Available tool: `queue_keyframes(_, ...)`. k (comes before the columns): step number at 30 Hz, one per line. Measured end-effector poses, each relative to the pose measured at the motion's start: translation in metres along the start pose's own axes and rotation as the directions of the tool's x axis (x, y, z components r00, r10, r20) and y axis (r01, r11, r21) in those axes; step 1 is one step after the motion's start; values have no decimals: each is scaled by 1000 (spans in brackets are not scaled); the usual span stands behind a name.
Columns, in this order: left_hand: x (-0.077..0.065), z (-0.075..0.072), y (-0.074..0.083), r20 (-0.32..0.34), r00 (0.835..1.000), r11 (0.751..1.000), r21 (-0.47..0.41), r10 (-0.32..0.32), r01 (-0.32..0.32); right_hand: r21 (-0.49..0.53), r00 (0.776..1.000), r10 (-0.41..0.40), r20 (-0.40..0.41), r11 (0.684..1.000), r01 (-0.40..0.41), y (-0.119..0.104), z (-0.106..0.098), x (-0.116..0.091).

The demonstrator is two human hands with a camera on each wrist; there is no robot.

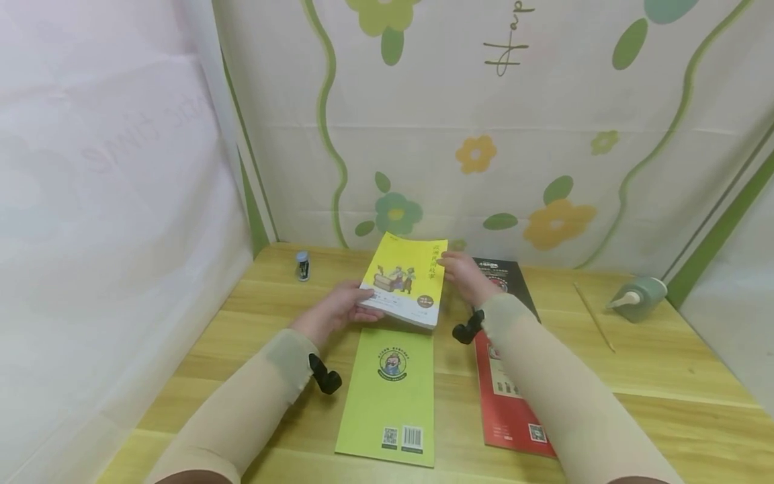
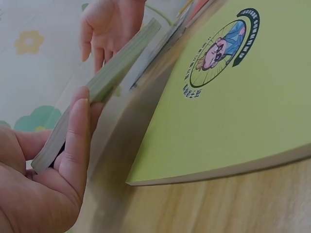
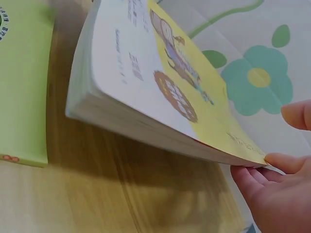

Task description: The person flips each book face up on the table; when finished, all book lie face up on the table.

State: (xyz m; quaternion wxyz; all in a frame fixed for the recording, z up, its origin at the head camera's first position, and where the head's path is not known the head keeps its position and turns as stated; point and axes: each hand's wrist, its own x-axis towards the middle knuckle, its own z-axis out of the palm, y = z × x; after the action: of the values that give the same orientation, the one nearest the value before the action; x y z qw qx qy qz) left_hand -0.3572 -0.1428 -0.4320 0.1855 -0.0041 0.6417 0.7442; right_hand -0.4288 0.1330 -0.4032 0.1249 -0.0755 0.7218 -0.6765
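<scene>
A thick book with a yellow and white cover [image 1: 408, 272] is held tilted above the table. My left hand [image 1: 347, 306] grips its near left corner, thumb on the cover and fingers underneath. At the far right edge, my right hand [image 1: 464, 272] has its fingertips on the book, some of them below the edge in the right wrist view. Below the raised book lies a yellow-green book [image 1: 387, 396] with a round cartoon emblem and a barcode. Beside it, partly under my right forearm, is a red and black book [image 1: 504, 417].
At the back left stands a small vial with a pale cap [image 1: 303, 266]. Toward the right lie a thin wooden stick [image 1: 594, 317] and a grey-green squeeze bottle [image 1: 641, 299] on its side. A flower-patterned curtain [image 1: 423, 161] rises behind the wooden table [image 1: 199, 390].
</scene>
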Motion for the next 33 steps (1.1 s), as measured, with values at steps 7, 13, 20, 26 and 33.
queue_keyframes(7,1,6,-5,47,996,996,-41,-73,74,-57,998,66,-20,996,-67,9,4,4)
queue_keyframes(13,2,9,-6,110,991,995,-46,-79,84,-82,996,86,-37,993,-89,14,3,7)
queue_keyframes(20,5,5,-1,56,993,989,113,-102,95,-67,994,113,-10,991,-114,17,3,11)
queue_keyframes(26,7,-2,6,-53,992,940,318,-113,124,-51,994,106,-14,993,-106,20,3,15)
queue_keyframes(33,10,-2,7,-87,988,937,317,-125,146,-62,993,114,25,992,-113,22,1,15)
